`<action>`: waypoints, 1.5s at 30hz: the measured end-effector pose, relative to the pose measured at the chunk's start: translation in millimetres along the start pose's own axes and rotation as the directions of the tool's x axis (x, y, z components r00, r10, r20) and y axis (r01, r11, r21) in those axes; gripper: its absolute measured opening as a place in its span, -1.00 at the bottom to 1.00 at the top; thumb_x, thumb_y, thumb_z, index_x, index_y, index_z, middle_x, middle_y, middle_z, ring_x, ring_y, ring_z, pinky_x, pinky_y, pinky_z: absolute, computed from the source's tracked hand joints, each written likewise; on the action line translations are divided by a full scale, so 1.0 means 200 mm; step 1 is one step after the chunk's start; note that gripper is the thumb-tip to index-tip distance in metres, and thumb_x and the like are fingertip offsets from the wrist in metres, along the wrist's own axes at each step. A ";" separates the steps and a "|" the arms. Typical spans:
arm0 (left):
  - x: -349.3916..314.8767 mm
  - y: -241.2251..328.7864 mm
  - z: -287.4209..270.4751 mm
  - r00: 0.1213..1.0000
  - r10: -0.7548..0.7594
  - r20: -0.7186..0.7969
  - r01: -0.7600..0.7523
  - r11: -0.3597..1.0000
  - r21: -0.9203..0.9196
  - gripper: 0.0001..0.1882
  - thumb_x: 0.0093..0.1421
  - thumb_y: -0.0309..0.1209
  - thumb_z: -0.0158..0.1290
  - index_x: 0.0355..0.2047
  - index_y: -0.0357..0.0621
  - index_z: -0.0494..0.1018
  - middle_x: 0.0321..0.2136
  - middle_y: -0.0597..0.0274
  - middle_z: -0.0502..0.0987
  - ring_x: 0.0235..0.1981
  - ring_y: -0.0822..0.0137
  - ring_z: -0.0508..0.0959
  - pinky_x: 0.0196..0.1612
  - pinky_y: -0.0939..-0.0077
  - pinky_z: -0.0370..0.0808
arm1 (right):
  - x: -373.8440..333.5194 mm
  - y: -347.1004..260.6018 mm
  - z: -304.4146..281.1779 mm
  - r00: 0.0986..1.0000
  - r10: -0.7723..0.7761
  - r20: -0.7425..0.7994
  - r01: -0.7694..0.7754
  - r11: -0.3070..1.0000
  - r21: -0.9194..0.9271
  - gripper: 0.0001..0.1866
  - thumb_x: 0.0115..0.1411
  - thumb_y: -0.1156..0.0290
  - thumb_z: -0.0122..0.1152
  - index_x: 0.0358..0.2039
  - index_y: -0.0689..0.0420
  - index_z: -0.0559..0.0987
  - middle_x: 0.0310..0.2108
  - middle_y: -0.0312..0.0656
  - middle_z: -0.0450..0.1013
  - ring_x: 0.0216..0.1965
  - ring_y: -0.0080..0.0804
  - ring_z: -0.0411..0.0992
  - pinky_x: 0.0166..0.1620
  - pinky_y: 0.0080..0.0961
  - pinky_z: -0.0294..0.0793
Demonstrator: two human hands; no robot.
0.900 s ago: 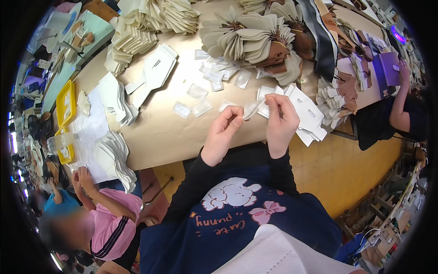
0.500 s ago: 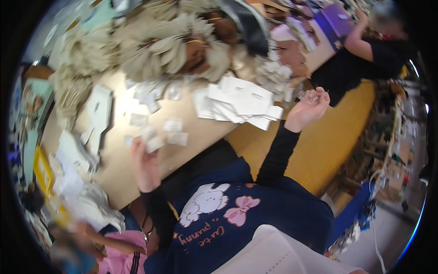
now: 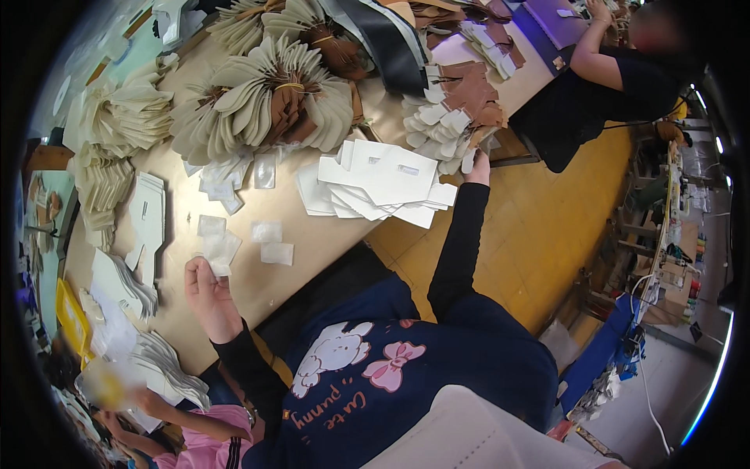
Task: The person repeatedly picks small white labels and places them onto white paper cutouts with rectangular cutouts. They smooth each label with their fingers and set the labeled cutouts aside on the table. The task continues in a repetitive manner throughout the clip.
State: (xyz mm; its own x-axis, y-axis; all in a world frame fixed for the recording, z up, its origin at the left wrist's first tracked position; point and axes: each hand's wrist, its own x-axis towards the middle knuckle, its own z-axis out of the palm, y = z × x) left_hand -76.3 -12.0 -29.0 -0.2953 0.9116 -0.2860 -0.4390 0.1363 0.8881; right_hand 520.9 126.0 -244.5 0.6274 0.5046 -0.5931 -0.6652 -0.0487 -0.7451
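My left hand [image 3: 209,301] is over the near left of the table, thumb and forefinger closed on the edge of a small translucent white square [image 3: 219,264]. That piece overlaps other squares just beyond it. Two more squares [image 3: 276,254] lie to its right. My right hand [image 3: 478,169] reaches to the table's right edge, beside a bundle of brown and off-white cut pieces [image 3: 441,129]; its fingers are mostly hidden there. Between my hands lies a loose pile of white flat panels with slots [image 3: 383,176].
Fanned bundles of cream and brown pieces [image 3: 273,102] cover the far side of the table [image 3: 258,301]. White panels [image 3: 147,211] and a yellow frame [image 3: 72,313] lie at left. One co-worker in black [image 3: 601,102] sits far right, another in pink [image 3: 211,438] lower left.
My right hand, raised over the floor with something clear in its fingers, has moved left to the bundle at the table edge. My left hand has shifted left and slightly down in the picture.
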 end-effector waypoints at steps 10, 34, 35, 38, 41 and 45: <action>0.05 0.03 -0.04 0.991 0.087 -0.105 -0.083 0.996 0.034 -0.74 0.45 -0.41 -0.03 0.05 -0.29 0.42 -0.05 0.17 0.53 -0.07 0.42 0.54 0.06 0.50 0.47 | 0.22 0.02 -0.29 0.977 -0.106 0.185 0.165 0.924 -0.344 -0.43 0.29 0.67 -0.12 0.34 0.24 0.25 0.29 0.01 0.31 0.24 -0.07 0.34 0.28 -0.23 0.32; 0.03 -0.01 -0.20 0.959 0.153 -0.238 -0.130 0.986 0.108 -0.80 0.37 -0.44 0.08 -0.05 -0.26 0.53 -0.17 0.28 0.57 -0.12 0.50 0.51 0.03 0.50 0.37 | 0.01 -0.20 -0.30 0.461 -0.879 0.119 0.722 0.294 -0.626 -0.81 0.08 0.66 0.05 -0.43 0.26 0.65 -0.45 -0.19 0.57 -0.26 -0.35 0.53 -0.19 -0.45 0.50; 0.03 -0.01 -0.20 0.963 0.143 -0.228 -0.124 0.988 0.094 -0.80 0.37 -0.44 0.08 -0.05 -0.25 0.53 -0.17 0.29 0.57 -0.12 0.50 0.50 0.04 0.50 0.36 | 0.05 -0.16 -0.37 0.499 -0.855 0.141 0.657 0.267 -0.705 -0.86 0.02 0.63 0.10 -0.50 0.27 0.64 -0.23 -0.14 0.59 -0.12 -0.36 0.49 -0.01 -0.43 0.45; 0.04 -0.02 -0.18 0.966 0.113 -0.233 -0.099 0.992 0.074 -0.80 0.37 -0.44 0.09 -0.05 -0.22 0.53 -0.18 0.31 0.57 -0.12 0.51 0.49 0.04 0.49 0.34 | 0.15 -0.03 -0.54 0.832 -0.549 0.079 0.463 0.609 -0.644 -0.72 0.05 0.53 0.12 -0.20 0.21 0.64 0.09 -0.08 0.45 0.12 -0.26 0.38 0.19 -0.36 0.30; 0.03 -0.01 -0.17 0.969 0.103 -0.225 -0.083 0.992 0.097 -0.80 0.37 -0.43 0.09 -0.04 -0.21 0.53 -0.18 0.32 0.57 -0.11 0.51 0.50 0.04 0.48 0.33 | 0.19 0.07 -0.61 0.930 -0.359 0.076 0.334 0.743 -0.581 -0.53 0.14 0.42 0.09 0.11 0.11 0.48 0.30 -0.13 0.24 0.31 -0.20 0.14 0.27 -0.05 0.12; 0.03 0.00 -0.18 0.972 0.113 -0.208 -0.094 0.990 0.102 -0.80 0.37 -0.43 0.08 -0.04 -0.21 0.52 -0.17 0.32 0.57 -0.11 0.51 0.50 0.05 0.47 0.33 | 0.20 0.21 -0.56 0.991 -0.117 0.058 0.131 0.873 -0.469 -0.32 0.22 0.39 0.02 0.40 0.02 0.29 0.45 -0.17 0.08 0.43 -0.16 0.00 0.30 0.25 0.04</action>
State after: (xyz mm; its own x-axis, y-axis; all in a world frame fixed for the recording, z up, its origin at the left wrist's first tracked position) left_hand -108.2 -21.0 -44.4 -0.5130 0.8206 -0.2518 -0.3207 0.0889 0.9430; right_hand 563.7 47.0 -333.2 0.6765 0.5561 -0.4828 -0.3089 -0.3809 -0.8715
